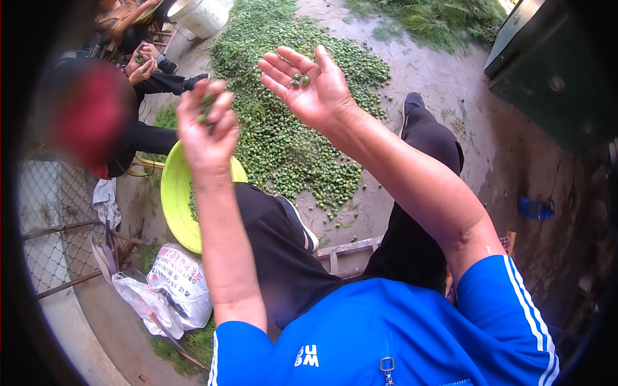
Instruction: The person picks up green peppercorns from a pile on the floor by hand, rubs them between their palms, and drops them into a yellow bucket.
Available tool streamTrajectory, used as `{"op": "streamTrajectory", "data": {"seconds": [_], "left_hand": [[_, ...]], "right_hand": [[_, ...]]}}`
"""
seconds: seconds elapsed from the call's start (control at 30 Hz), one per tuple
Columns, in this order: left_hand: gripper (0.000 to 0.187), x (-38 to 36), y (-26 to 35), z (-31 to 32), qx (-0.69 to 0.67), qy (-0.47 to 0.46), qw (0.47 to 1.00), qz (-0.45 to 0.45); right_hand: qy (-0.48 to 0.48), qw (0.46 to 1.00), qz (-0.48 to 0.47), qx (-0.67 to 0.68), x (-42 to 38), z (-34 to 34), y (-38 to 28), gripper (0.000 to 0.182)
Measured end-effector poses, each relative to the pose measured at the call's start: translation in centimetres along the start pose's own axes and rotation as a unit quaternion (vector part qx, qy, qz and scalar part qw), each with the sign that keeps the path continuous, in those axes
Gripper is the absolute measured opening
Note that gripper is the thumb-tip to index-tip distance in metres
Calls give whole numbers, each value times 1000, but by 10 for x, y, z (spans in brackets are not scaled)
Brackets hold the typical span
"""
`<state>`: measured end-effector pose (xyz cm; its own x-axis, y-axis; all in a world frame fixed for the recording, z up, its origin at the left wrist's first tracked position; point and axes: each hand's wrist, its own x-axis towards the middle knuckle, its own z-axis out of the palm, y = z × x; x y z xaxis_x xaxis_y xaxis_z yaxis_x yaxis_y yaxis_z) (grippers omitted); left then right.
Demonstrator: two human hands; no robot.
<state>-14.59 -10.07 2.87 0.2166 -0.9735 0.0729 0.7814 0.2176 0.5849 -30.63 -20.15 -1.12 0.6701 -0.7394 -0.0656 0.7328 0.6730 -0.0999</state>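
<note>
My left hand (207, 125) is raised over the rim of a yellow-green basin (179, 215), its fingers curled around several small round green fruits that look like cypress cones. It is somewhat blurred by motion. To the right, my right hand (314, 90) is turned palm up with the fingers stretched out. A few of the same green fruits (300, 80) lie loose on that palm. Beyond and below both hands, a broad heap of green fruits (296, 151) covers the ground. More fruits show inside the basin, partly hidden by my left forearm.
At left sits a person in a red top (90, 112); another person's hands (143, 64) are behind. A white bucket (199, 16) stands at the back. White sacks (180, 280) lie lower left. Green branches (444, 19) are piled at the top, near a dark metal cabinet (553, 77).
</note>
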Motion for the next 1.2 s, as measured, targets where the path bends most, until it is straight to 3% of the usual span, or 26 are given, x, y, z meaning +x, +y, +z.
{"op": "streamTrajectory", "data": {"seconds": [0.07, 0.17, 0.23, 0.27, 0.33, 0.43, 0.47, 0.53, 0.6, 0.7, 0.8, 0.93, 1.0, 1.07, 1.1, 1.17, 1.2], "left_hand": [[31, -19, 45, -31, 89, 84, 988, 90], [34, -62, 128, -109, 146, 106, 977, 113], [38, -95, 151, -121, 292, 306, 901, 93], [38, -98, 155, -126, 293, 306, 901, 94], [36, -98, 159, -138, 531, 317, 779, 106], [38, -99, 146, -133, 809, 298, 495, 106], [34, -88, 129, -117, 735, 274, 612, 103], [31, -57, 75, -56, 663, 206, 713, 104], [23, -32, 18, 6, 669, 105, 719, 155], [22, -5, -41, 47, 643, -28, 741, 191], [28, 9, -75, 54, 744, -54, 627, 225], [25, 12, -85, 44, 745, -18, 615, 256], [21, 9, -84, 43, 731, -3, 636, 246], [20, 8, -82, 43, 686, 13, 697, 209], [20, 9, -81, 40, 686, 12, 697, 210], [21, 10, -78, 29, 599, 13, 778, 187], [21, 9, -74, 32, 600, 13, 778, 186]], "right_hand": [[-38, 999, 15, -6, -1, 3, -1, 69], [-55, 998, 27, -5, -4, 6, -3, 73], [-64, 997, 32, -11, -6, 8, -3, 75], [-72, 997, 37, -19, -7, 10, -3, 76], [-76, 996, 43, -29, -11, 13, -2, 77], [-86, 994, 53, -47, -11, 11, -1, 78], [-97, 992, 56, -54, -10, 10, 0, 78], [-94, 993, 53, -58, -7, 7, 2, 78], [-91, 993, 46, -62, -4, 3, 2, 78], [-85, 994, 35, -65, -2, 3, -1, 77], [-64, 996, 35, -54, -7, 8, -6, 76], [-73, 993, 22, -88, -5, 3, -7, 76], [-76, 993, 19, -83, -5, 4, -5, 76], [-75, 994, 17, -74, -3, 4, -4, 76], [-74, 995, 14, -65, -2, 4, -3, 76], [-82, 994, 18, -64, -2, 2, -1, 76], [-87, 994, 23, -61, -2, 3, 0, 76]]}}
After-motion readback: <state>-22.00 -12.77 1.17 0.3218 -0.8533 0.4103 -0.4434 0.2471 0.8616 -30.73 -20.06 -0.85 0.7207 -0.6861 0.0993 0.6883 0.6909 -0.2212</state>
